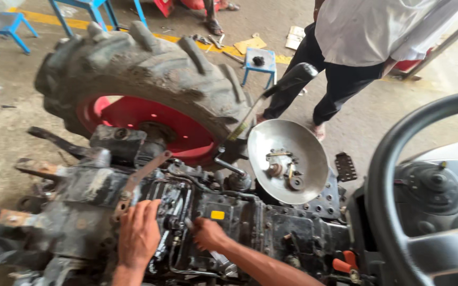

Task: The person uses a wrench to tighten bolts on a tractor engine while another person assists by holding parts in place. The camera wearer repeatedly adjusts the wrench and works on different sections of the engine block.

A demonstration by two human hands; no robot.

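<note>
Head view only. Both forearms cut off by bottom edge; housing's lower part lost there too. Left hand (pixel 138 233) laid flat, fingers spread a little, on top of greasy gearbox housing (pixel 250 222) — holding nothing, resting just below a rusty flat link bar (pixel 141 177). Right hand (pixel 208 234) curled tight round a small metal rod or tool handle (pixel 188 224) near centre of housing; what the tip meets is hidden by fingers and pipes, can't make out. Handle short, seems to point up and left, away from wrist — long axis hard to judge. Link bar runs diagonal, lower left to upper right. Steel bowl (pixel 287 161) sitting on housing's right part, tilted toward camera; inside: a couple of washers or bearings, small brackets, bolts, details too small to tell apart. Muddy tractor tyre (pixel 139 69) w/ red rim just behind housing. Black lever w/ knob (pixel 287 82) slanting up right above bowl. Steering wheel (pixel 398 159) at right, cut off by frame. Another person in white shirt (pixel 377 32) standing beyond, head out of frame.
</note>
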